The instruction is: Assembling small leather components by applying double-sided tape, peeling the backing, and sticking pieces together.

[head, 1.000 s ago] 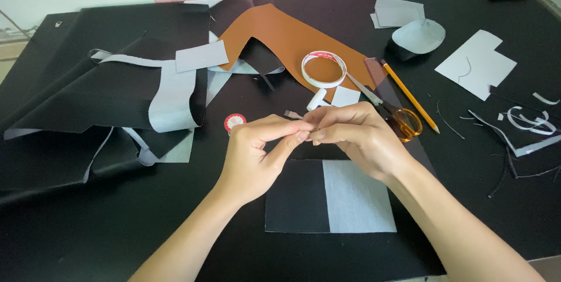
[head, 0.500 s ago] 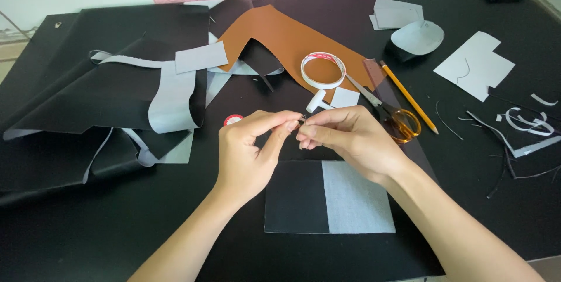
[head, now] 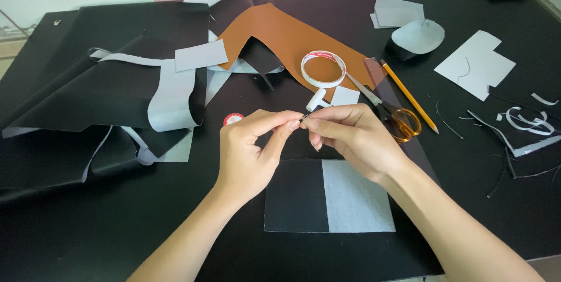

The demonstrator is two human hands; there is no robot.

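My left hand and my right hand meet over the middle of the black table, fingertips pinched together on a small thin dark piece, too small to identify. Below the hands lies a folded rectangle of leather, black on its left half and grey on its right. Just beyond my fingers sit a small white tube and a small white square of paper. A ring of white double-sided tape rests on the brown leather piece.
Orange-handled scissors, a yellow pencil and a dark ruler lie right of my hands. Large black leather sheets with grey backing cover the left. A small red-and-white round cap, white paper pieces and thin offcuts lie around.
Both hands have stayed together at the same spot, the fingers shifting slightly on the small piece pinched between them. Nothing else on the table moved.
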